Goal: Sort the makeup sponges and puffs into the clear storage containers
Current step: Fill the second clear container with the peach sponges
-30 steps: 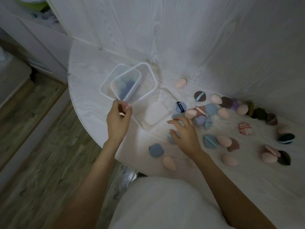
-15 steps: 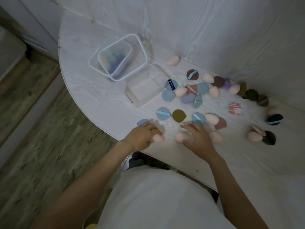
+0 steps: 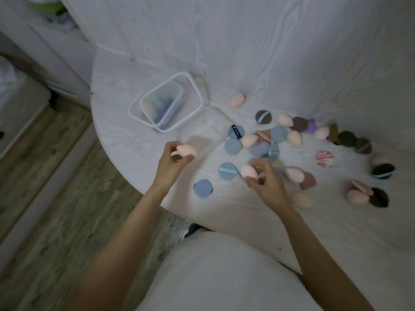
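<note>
Already each hand pinches a pink sponge, left hand (image 3: 171,161) and right hand (image 3: 267,184) alike; light, squashy, it seems best gripped around its fat middle.

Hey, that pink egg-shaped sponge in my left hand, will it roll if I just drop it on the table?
Probably: the pink sponge in the left hand looks rounded and egg-shaped, so it would likely wobble away. It seems light and soft, pinched easily by fingertips.

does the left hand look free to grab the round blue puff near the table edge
Probably not right now: the left hand is already closed on a pink egg-shaped sponge. The round blue puff lies uncovered just beside that wrist, so nothing blocks the way once the sponge is dropped.
</note>
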`<action>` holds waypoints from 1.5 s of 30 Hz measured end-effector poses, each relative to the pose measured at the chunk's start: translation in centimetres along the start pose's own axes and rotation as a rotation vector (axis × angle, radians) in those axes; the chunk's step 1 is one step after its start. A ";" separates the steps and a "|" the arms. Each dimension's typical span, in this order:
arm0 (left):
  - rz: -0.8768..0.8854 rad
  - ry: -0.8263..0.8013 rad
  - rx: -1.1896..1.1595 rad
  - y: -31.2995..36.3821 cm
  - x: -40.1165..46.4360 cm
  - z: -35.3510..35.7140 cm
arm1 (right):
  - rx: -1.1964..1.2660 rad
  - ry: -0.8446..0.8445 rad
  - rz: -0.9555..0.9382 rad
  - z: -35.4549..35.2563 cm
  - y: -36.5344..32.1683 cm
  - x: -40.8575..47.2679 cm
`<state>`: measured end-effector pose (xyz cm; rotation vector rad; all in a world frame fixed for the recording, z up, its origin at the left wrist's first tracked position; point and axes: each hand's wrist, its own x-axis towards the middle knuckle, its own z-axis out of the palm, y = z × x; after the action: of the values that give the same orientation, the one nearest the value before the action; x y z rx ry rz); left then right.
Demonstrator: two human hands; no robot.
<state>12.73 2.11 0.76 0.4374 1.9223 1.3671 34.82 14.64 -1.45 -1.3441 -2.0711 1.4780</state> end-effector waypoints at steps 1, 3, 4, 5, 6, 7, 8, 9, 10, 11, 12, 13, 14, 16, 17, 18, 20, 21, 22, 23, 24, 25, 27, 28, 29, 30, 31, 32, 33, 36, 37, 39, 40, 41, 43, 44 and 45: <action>0.066 0.014 0.124 0.1 0.6 -0.4 | -0.004 0.026 -0.020 0.4 -0.2 0.4; 0.245 0.029 0.403 0.3 1.9 -1.0 | -0.049 0.070 -0.083 1.2 -0.6 0.9; 0.348 0.027 0.555 0.4 2.8 -1.1 | -0.065 0.088 -0.107 1.7 -0.8 1.2; 0.443 0.010 0.707 0.4 3.6 -1.1 | -0.071 0.104 -0.120 2.0 -1.0 1.4; 0.509 -0.026 0.850 0.4 4.4 -1.0 | -0.076 0.121 -0.129 2.2 -1.3 1.6; 0.541 -0.072 0.968 0.5 5.1 -0.9 | -0.084 0.134 -0.135 2.4 -1.5 1.8; 0.538 -0.122 1.051 0.5 5.6 -0.8 | -0.094 0.139 -0.143 2.6 -1.7 2.1; 0.517 -0.171 1.095 0.5 6.1 -0.8 | -0.102 0.133 -0.149 2.8 -1.9 2.4; 0.488 -0.219 1.104 0.4 6.4 -0.9 | -0.107 0.121 -0.156 2.9 -2.2 2.7; 0.460 -0.255 1.100 0.3 6.5 -0.9 | -0.108 0.111 -0.160 2.9 -2.4 3.1; 0.437 -0.282 1.099 0.1 6.6 -0.9 | -0.109 0.107 -0.157 2.9 -2.6 3.4; 0.423 -0.308 1.104 0.0 6.7 -0.9 | -0.107 0.105 -0.149 2.8 -2.8 3.7; 0.412 -0.334 1.111 -0.2 6.6 -0.9 | -0.102 0.106 -0.144 2.8 -3.0 3.9; 0.398 -0.378 1.097 -0.4 6.5 -1.0 | -0.085 0.113 -0.137 2.9 -3.2 4.3; 0.398 -0.388 1.084 -0.4 6.3 -1.0 | -0.070 0.114 -0.132 3.0 -3.2 4.4; 0.411 -0.391 1.083 -0.5 6.2 -1.0 | -0.057 0.111 -0.131 3.1 -3.2 4.4; 0.443 -0.391 1.129 -0.8 5.9 -1.3 | -0.052 0.096 -0.135 3.4 -3.6 4.7; 0.448 -0.396 1.168 -1.0 5.8 -1.4 | -0.056 0.081 -0.136 3.5 -4.0 5.0; 0.451 -0.405 1.212 -1.2 5.7 -1.5 | -0.057 0.064 -0.139 3.7 -4.6 5.3; 0.453 -0.413 1.251 -1.4 5.6 -1.5 | -0.055 0.049 -0.152 4.0 -5.3 5.8; 0.451 -0.413 1.273 -1.6 5.5 -1.4 | -0.060 0.041 -0.172 4.4 -6.1 6.3; 0.454 -0.406 1.278 -1.7 5.5 -1.4 | -0.085 0.036 -0.199 4.8 -6.9 6.9; 0.469 -0.382 1.256 -1.8 5.5 -1.2 | -0.269 0.041 -0.289 5.8 -8.1 8.4; 0.474 -0.371 1.238 -1.8 5.5 -1.1 | -0.418 0.044 -0.343 6.4 -8.5 9.1; 0.478 -0.362 1.223 -1.8 5.5 -1.1 | -0.578 0.033 -0.380 7.0 -8.9 9.8; 0.478 -0.354 1.214 -1.9 5.5 -1.1 | -0.737 -0.001 -0.397 7.7 -9.2 10.4; 0.478 -0.346 1.208 -1.9 5.4 -1.1 | -0.867 -0.044 -0.401 8.4 -9.3 10.7; 0.480 -0.334 1.199 -2.0 5.4 -1.0 | -0.955 -0.084 -0.395 9.0 -9.3 11.0; 0.479 -0.317 1.180 -2.2 5.3 -1.0 | -1.007 -0.113 -0.385 9.7 -9.3 11.1; 0.493 -0.280 1.130 -2.6 5.3 -0.9 | -0.993 -0.135 -0.355 10.8 -8.9 10.8; 0.503 -0.276 1.128 -2.7 5.3 -0.9 | -0.970 -0.148 -0.345 10.8 -8.7 10.6; 0.529 -0.271 1.125 -2.9 5.6 -1.0 | -0.923 -0.216 -0.326 10.5 -8.8 10.5; 0.544 -0.276 1.119 -2.9 5.7 -1.1 | -0.880 -0.251 -0.317 10.0 -8.8 10.6; 0.557 -0.282 1.114 -2.8 5.9 -1.1 | -0.805 -0.274 -0.311 9.2 -8.7 10.7; 0.556 -0.315 1.122 -2.7 6.1 -1.3 | -0.554 -0.219 -0.327 7.1 -8.6 10.9; 0.544 -0.336 1.130 -2.7 6.2 -1.4 | -0.436 -0.134 -0.328 5.8 -8.4 11.0; 0.536 -0.348 1.138 -2.8 6.2 -1.4 | -0.387 -0.028 -0.305 4.5 -7.8 11.1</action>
<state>7.82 4.08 -3.78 1.6870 2.1775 0.2515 21.78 20.38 0.04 -1.0594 -2.5363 1.0122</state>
